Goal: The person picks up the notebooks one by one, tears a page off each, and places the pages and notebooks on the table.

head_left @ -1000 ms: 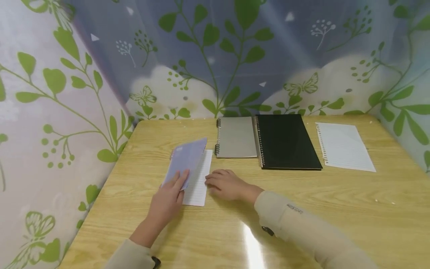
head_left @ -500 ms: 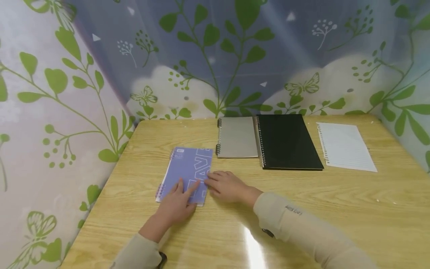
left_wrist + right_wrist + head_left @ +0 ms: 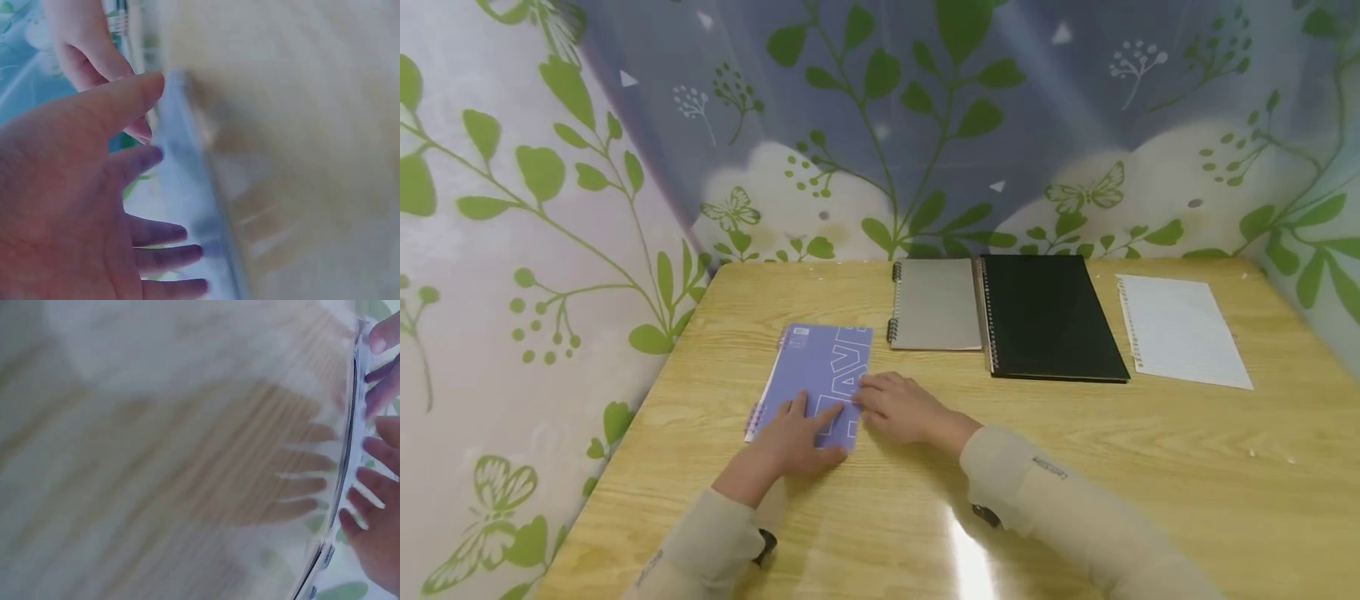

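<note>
A purple spiral notebook (image 3: 812, 354) with white outlined lettering lies closed on the table, its coil on the left. My left hand (image 3: 790, 435) rests on the lower part of its cover, fingers spread. At the notebook's right edge, my right hand (image 3: 901, 408) touches with its fingertips. Seen from the left wrist, the left hand (image 3: 81, 206) has straight, separated fingers on the notebook (image 3: 194, 181), which appears edge-on. The right wrist view has the right hand (image 3: 382, 519) at the lower right, fingers extended toward the notebook's edge.
Behind the hands lie a grey spiral notebook (image 3: 937, 304), a larger black spiral notebook (image 3: 1052, 317) and a loose lined sheet (image 3: 1183, 332) with a torn perforated edge. The wooden table (image 3: 1075, 467) meets a leaf-patterned wall (image 3: 880, 125) at the back.
The purple cover, lifted by the left hand a second ago with lined pages showing, has come down flat. The left hand went from gripping the cover to resting on it; the right hand barely moved.
</note>
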The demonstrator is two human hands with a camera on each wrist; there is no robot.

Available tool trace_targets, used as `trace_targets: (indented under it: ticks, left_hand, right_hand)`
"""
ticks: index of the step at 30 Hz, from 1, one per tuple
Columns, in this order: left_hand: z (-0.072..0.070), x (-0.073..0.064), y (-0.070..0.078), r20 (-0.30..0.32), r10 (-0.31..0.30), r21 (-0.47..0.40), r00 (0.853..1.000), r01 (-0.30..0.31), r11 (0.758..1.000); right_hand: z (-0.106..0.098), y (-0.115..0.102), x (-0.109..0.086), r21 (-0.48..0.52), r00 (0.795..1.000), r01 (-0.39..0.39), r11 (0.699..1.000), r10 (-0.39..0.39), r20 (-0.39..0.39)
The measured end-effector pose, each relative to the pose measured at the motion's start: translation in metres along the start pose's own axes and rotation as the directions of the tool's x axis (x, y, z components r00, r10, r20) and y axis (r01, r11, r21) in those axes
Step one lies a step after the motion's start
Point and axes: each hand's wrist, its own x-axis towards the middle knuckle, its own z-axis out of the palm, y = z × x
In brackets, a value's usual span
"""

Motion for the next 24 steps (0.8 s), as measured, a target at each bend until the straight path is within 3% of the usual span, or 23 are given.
trace_targets:
  ticks: [3,5,8,11,12,16,19,22,24]
  left_hand:
    - [-0.014,0.006,0.003,-0.078,0.046,0.021,0.996,-0.045,0.999]
    - [-0.026,0.013,0.006,-0.162,0.091,0.027,0.982,-0.088,0.996]
    - [-0.044,0.031,0.009,-0.25,0.124,-0.023,0.96,-0.134,0.991]
    - [-0.056,0.052,0.012,-0.223,0.103,-0.184,0.969,-0.146,0.972]
    - [-0.058,0.06,0.013,-0.197,0.086,-0.25,0.977,-0.135,0.959]
    - [-0.055,0.09,0.021,-0.051,0.037,-0.487,0.998,-0.057,0.872]
    - [-0.046,0.106,0.03,0.053,0.032,-0.633,0.998,0.009,0.774]
    - [-0.04,0.114,0.039,0.129,0.01,-0.751,0.992,0.091,0.654]
    - [-0.038,0.116,0.044,0.149,-0.013,-0.794,0.989,0.127,0.594]
  right_hand:
    - [-0.007,0.013,-0.003,0.129,0.986,-0.079,0.989,0.097,-0.136]
    - [-0.017,0.027,-0.006,0.21,0.951,-0.159,0.965,0.207,-0.228]
    - [-0.035,0.053,-0.01,0.362,0.861,-0.295,0.884,0.41,-0.3]
    - [-0.049,0.081,-0.014,0.489,0.768,-0.391,0.78,0.569,-0.294]
    - [-0.052,0.089,-0.015,0.523,0.749,-0.411,0.747,0.604,-0.273]
    - [-0.058,0.112,-0.021,0.576,0.721,-0.49,0.654,0.676,-0.154]
    - [-0.058,0.121,-0.023,0.611,0.707,-0.538,0.581,0.706,-0.049]
    - [-0.057,0.124,-0.023,0.643,0.687,-0.562,0.52,0.727,0.014]
    - [-0.058,0.122,-0.023,0.644,0.681,-0.579,0.501,0.731,0.043]
